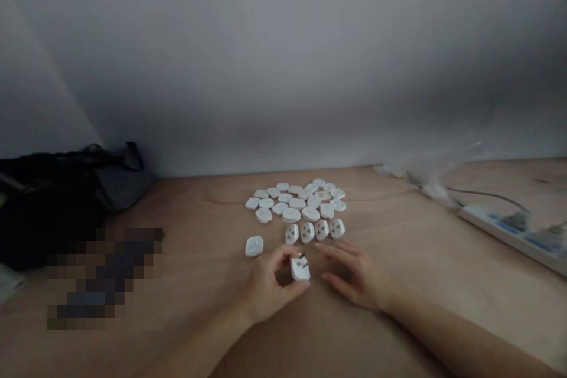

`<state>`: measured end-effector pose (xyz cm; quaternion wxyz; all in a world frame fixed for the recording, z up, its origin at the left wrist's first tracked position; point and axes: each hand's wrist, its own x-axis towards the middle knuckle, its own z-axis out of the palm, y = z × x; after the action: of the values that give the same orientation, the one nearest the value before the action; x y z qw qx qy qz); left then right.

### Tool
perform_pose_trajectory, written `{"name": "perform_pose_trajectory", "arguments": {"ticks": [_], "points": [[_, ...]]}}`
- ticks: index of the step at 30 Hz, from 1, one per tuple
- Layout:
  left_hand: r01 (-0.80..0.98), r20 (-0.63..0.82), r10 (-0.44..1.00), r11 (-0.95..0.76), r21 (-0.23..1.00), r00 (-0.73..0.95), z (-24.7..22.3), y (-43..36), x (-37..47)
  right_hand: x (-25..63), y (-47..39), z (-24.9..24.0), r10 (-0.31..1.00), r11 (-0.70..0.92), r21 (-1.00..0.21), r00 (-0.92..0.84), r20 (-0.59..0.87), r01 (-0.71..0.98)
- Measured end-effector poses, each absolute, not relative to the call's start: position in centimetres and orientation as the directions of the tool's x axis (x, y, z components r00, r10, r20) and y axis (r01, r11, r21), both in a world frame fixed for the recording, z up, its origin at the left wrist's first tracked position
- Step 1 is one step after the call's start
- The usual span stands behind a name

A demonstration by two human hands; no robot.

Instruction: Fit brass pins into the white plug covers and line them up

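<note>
Between thumb and fingers, my left hand [273, 286] grips a white plug adapter [300, 270], its dark metal pins pointing up and to the right. My right hand [357, 274] is just right of it, fingers and thumb apart and nothing between them. Beyond both hands, several white adapters [307, 233] stand on edge in a short row, socket holes facing me. A single adapter [254, 246] lies flat to the left of that row. Farther back, many more white adapters [296, 203] lie in a loose group.
All this is on a wooden table [199, 283] against a pale wall. At the right lies a white power strip [509, 230] with plugs and a dark cable, near clear plastic wrapping [429, 174]. A black bag [53, 201] sits at the left, beside a pixelated dark object [115, 274].
</note>
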<state>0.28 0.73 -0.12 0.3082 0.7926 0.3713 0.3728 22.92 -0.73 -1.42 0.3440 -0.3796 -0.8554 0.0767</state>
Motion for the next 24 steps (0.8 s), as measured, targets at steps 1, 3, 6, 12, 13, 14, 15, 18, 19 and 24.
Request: {"name": "perform_pose_trajectory", "arguments": {"ticks": [1,3,6,12,13,14,15,18,19,24], "points": [[0.352,0.342,0.823,-0.518,0.779,0.454,-0.2,0.6,0.4,22.9,-0.8,-1.3,0.691,0.712,-0.382,-0.494,0.527,0.589],[0.363,0.318,0.823,-0.509,0.781,0.471,-0.1,0.5,0.5,22.8,-0.9,-1.0,0.666,0.739,-0.362,-0.539,0.515,0.568],[0.394,0.298,0.832,-0.498,0.772,0.468,0.5,0.5,0.4,22.5,-0.8,-0.8,0.63,0.775,-0.318,-0.631,0.452,0.546],[0.359,0.314,0.832,-0.496,0.791,0.457,0.6,0.5,0.4,22.6,-0.8,-0.5,0.629,0.776,-0.297,-0.647,0.43,0.557],[0.354,0.316,0.829,-0.499,0.791,0.462,0.4,0.5,0.4,22.6,-0.8,-0.4,0.634,0.771,-0.302,-0.636,0.439,0.561],[0.353,0.318,0.824,-0.505,0.788,0.469,0.3,0.5,0.4,22.5,-0.9,-0.4,0.64,0.767,-0.305,-0.633,0.436,0.565],[0.357,0.323,0.819,-0.514,0.78,0.474,0.1,0.5,0.4,22.5,-0.9,-0.3,0.641,0.766,-0.304,-0.641,0.421,0.567],[0.372,0.36,0.819,-0.536,0.758,0.447,-0.2,0.8,0.2,22.4,-0.8,-0.4,0.639,0.769,-0.296,-0.68,0.358,0.567],[0.368,0.382,0.818,-0.545,0.754,0.429,-0.2,1.1,0.0,22.4,-0.8,-0.5,0.646,0.764,-0.302,-0.673,0.36,0.571],[0.407,0.434,0.827,-0.556,0.725,0.358,1.0,3.6,-2.0,23.2,-0.5,-1.3,0.723,0.688,-0.383,-0.536,0.436,0.616]]}}
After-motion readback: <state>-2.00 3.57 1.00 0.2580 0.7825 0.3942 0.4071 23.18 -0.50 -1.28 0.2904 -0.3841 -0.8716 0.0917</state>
